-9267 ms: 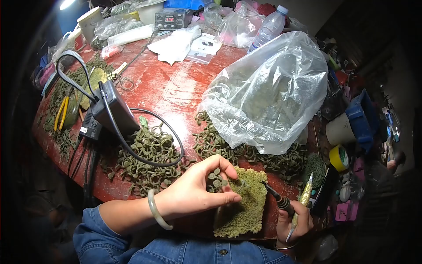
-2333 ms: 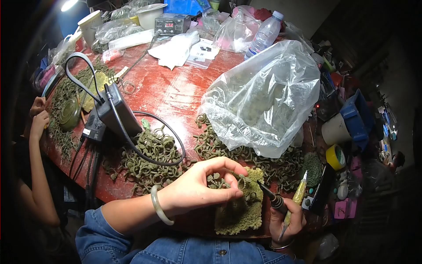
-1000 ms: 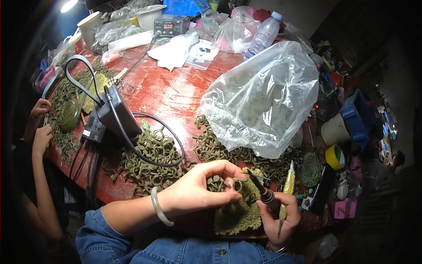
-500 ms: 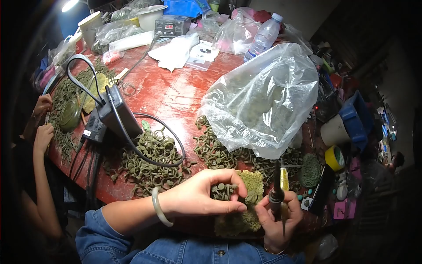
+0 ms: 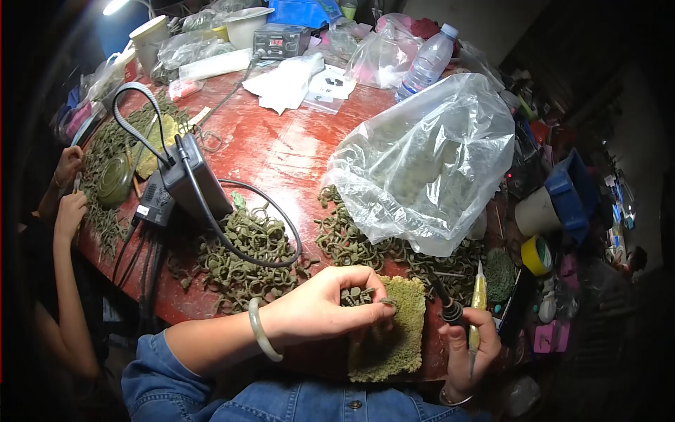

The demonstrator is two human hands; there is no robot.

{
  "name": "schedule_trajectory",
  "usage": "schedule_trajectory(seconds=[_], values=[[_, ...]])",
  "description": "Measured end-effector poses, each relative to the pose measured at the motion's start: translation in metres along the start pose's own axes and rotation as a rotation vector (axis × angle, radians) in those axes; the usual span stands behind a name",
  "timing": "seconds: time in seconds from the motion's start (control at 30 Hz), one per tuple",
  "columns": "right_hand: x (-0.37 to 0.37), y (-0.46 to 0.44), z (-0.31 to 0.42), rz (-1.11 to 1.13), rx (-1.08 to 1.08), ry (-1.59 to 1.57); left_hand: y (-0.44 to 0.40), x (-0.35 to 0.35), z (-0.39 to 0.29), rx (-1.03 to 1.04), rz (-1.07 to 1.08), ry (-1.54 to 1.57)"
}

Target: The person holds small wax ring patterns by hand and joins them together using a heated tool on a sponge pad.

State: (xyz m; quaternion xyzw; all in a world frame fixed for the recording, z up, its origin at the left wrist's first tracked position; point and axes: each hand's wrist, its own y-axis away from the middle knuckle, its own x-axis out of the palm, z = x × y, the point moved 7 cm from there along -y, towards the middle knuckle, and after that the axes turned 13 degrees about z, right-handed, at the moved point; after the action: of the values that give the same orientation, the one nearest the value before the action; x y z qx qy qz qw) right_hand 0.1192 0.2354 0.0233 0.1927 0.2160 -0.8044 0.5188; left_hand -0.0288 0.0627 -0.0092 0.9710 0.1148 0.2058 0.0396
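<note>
My left hand (image 5: pixel 316 304) is closed around several small dark green ring-like pieces (image 5: pixel 357 296), with one piece pinched at the thumb and fingertip. It hovers over the left edge of a rough yellow-green sponge pad (image 5: pixel 399 336). To the right of the pad, my right hand (image 5: pixel 478 348) grips a black-handled pen tool (image 5: pixel 451 308) together with a thin yellow pointed tool (image 5: pixel 479 292). The pen's tip points up and left, near a heap of green rings (image 5: pixel 450 269). Both hands are apart from each other.
Another pile of green rings (image 5: pixel 246 253) lies left, beneath a black cable loop from a dark box (image 5: pixel 197 179). A clear plastic bag (image 5: pixel 429 162) covers part of the right heap. Yellow tape (image 5: pixel 536 254) stands far right. Another person's hands (image 5: pixel 70 204) work at the left edge.
My right hand has moved right, away from my left hand, with both tools, and the black pen now tilts leftward. More of the sponge pad shows. My left hand stays nearly in place.
</note>
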Motion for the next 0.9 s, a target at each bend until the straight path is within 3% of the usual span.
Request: schedule_trajectory(seconds=[0.2,0.37,0.47,0.73,0.83,0.9], values=[[-0.012,-0.003,0.025,0.087,-0.116,0.489,0.000,0.004,0.009,-0.081,-0.025,0.264],[-0.010,-0.002,0.017,0.134,-0.061,0.493,0.002,0.003,0.003,-0.084,0.016,0.241],[-0.013,0.005,0.015,-0.051,-0.123,0.411,0.000,0.004,0.002,-0.022,0.047,0.240],[0.002,0.014,0.008,-0.101,-0.233,0.414,-0.002,0.001,0.004,0.026,0.058,0.208],[0.002,0.014,0.007,-0.155,-0.228,0.395,-0.002,0.001,0.003,0.086,0.037,0.123],[0.001,0.014,0.007,-0.127,-0.240,0.412,-0.002,-0.002,-0.006,0.174,-0.029,-0.140]])
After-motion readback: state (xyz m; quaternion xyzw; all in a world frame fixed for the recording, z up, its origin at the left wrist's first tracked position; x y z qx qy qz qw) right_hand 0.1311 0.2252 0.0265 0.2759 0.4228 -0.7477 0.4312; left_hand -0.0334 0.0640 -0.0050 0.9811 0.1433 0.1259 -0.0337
